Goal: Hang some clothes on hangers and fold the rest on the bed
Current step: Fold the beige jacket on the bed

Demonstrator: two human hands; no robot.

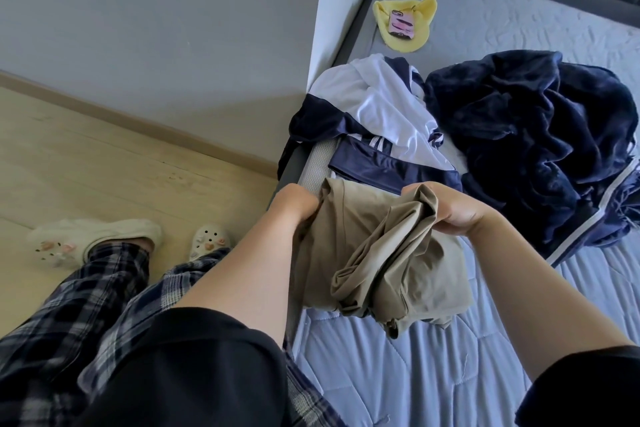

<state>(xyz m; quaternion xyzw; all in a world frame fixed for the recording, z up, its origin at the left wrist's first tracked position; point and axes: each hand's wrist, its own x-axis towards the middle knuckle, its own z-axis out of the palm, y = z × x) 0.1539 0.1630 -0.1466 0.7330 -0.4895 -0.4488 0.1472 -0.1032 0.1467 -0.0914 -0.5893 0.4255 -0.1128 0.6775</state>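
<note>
Head view: both hands are clamped on a khaki garment (381, 253) at the near edge of the bed (433, 374). The left hand (294, 204) grips its left edge and the right hand (460, 215) pinches a bunched fold at its top. The garment, possibly trousers, is crumpled, its lower part resting on the quilt. Just behind it lies a white and navy top (374, 104), with a navy fleece (536, 135) beside that. Farther back, a pink phone (401, 24) sits on a yellow cloth (384, 10)
</note>
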